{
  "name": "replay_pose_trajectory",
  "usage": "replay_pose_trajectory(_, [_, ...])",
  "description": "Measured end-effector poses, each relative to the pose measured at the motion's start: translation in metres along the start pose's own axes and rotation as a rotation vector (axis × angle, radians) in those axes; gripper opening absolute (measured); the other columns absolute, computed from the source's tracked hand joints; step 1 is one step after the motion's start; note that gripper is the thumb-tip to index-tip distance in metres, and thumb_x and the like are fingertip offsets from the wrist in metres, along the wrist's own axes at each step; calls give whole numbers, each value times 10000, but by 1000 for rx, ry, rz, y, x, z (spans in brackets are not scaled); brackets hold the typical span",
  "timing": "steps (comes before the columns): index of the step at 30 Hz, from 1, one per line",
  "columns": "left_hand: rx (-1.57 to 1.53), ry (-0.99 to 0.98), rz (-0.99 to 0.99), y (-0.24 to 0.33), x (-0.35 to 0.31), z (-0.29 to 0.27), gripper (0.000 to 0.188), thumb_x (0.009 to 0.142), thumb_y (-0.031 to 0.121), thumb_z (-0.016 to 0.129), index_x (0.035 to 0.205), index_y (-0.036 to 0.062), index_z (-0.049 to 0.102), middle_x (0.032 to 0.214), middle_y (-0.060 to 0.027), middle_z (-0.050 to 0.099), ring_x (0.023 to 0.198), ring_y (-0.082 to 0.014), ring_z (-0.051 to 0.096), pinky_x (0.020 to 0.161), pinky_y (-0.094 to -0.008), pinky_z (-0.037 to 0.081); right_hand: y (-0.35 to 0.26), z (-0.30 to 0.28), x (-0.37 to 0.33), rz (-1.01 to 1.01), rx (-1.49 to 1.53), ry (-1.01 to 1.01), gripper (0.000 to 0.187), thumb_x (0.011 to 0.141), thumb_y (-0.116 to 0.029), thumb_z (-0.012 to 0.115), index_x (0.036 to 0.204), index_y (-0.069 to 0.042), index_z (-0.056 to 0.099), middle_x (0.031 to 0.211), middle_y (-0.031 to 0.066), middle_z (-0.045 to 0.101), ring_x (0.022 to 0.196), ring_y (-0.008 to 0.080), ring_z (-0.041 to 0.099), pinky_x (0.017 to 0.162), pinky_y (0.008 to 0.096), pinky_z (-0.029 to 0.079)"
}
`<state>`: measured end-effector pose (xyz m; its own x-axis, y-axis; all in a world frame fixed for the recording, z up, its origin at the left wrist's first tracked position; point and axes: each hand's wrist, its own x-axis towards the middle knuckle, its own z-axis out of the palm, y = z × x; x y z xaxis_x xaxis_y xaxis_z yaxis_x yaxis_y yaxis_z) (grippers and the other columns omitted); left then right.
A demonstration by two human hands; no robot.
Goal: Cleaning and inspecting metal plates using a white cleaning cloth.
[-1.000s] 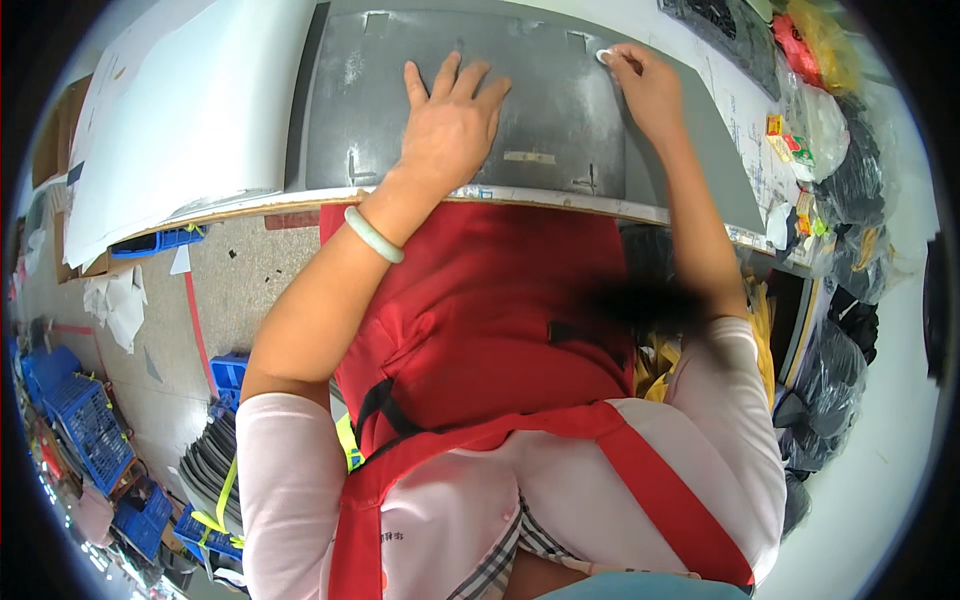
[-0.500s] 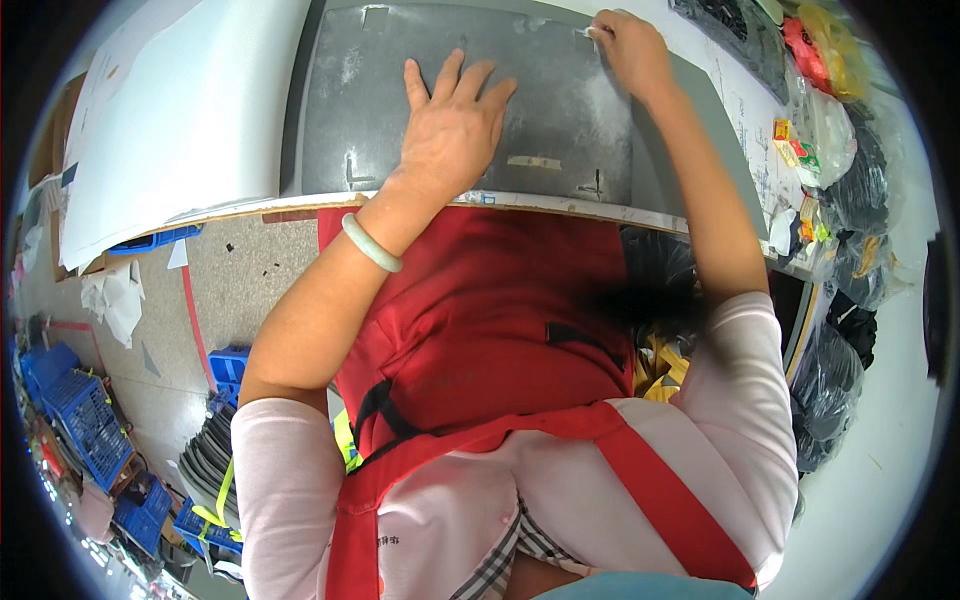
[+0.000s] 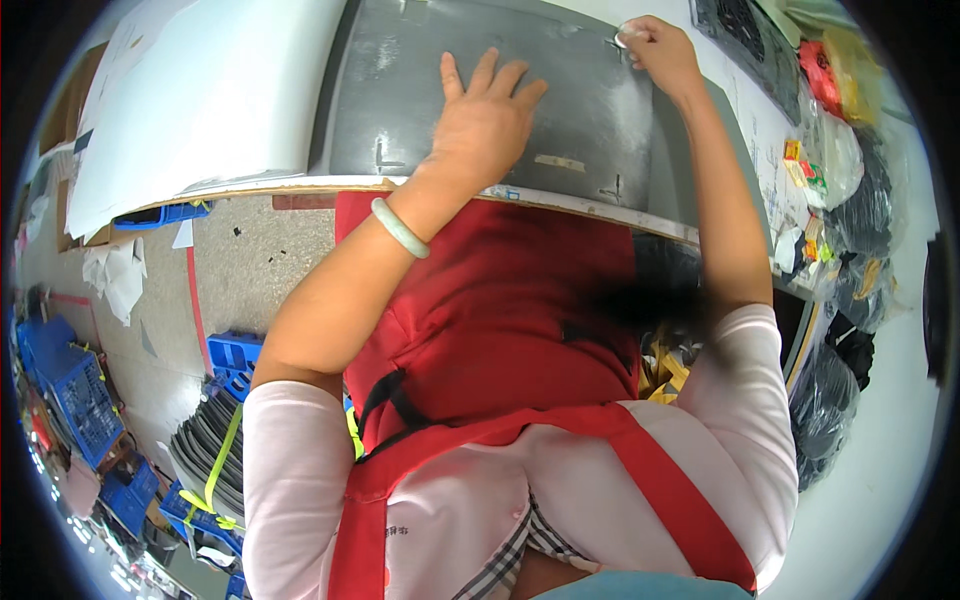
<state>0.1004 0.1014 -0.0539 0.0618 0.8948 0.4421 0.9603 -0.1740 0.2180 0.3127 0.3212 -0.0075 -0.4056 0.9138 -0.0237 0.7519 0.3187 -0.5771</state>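
A dark grey rectangular board (image 3: 580, 110) with whitish smears, corner slots and a strip of tape lies on a larger grey sheet (image 3: 675, 170) on the table. My left hand (image 3: 480, 125) rests palm down on the board with its fingers spread, holding nothing. At the board's far right corner, my right hand (image 3: 665, 60) pinches a small white piece (image 3: 626, 36), which looks like chalk, beside a corner slot. The fingers partly cover that piece, and its tip is hard to make out.
To the left on the table lies a large white sheet (image 3: 215, 95). Plastic bags (image 3: 835, 160) and small packets (image 3: 800, 170) crowd the right side, near a black panel (image 3: 745, 45). Blue crates (image 3: 88, 405) and strapped dark sheets (image 3: 212, 445) stand on the floor at left.
The whole view has shifted, so the table and both hands appear farther right. My left hand stays flat on the board. The white piece in my right hand shows more now.
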Motion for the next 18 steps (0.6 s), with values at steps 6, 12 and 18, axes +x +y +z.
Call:
replay_pose_trajectory(6, [30,-68,-1,6,3,-2,358,970,219,588,1326,200,614,1408,-53,537,1403,-326,420,1123,-717,234,-63,53,15,-146,397,44,197,907,-195,714,934,-4,676,750,70,642,655,119,590,622,288,501])
replay_pose_trajectory(12, [-69,-162,-1,1,2,-8,436,964,186,523,1391,114,570,1469,-149,480,1451,-414,345,1116,-785,99,-167,112,22,-441,125,3,178,889,-150,689,893,28,693,782,178,661,724,289,633,703,400,506])
replay_pose_trajectory(18, [-53,-132,-12,4,3,-7,420,949,197,562,1360,117,592,1462,-130,467,1434,-368,358,1123,-753,175,-193,127,38,-592,-91,21,183,885,-133,682,862,49,680,901,241,681,852,425,641,775,473,505])
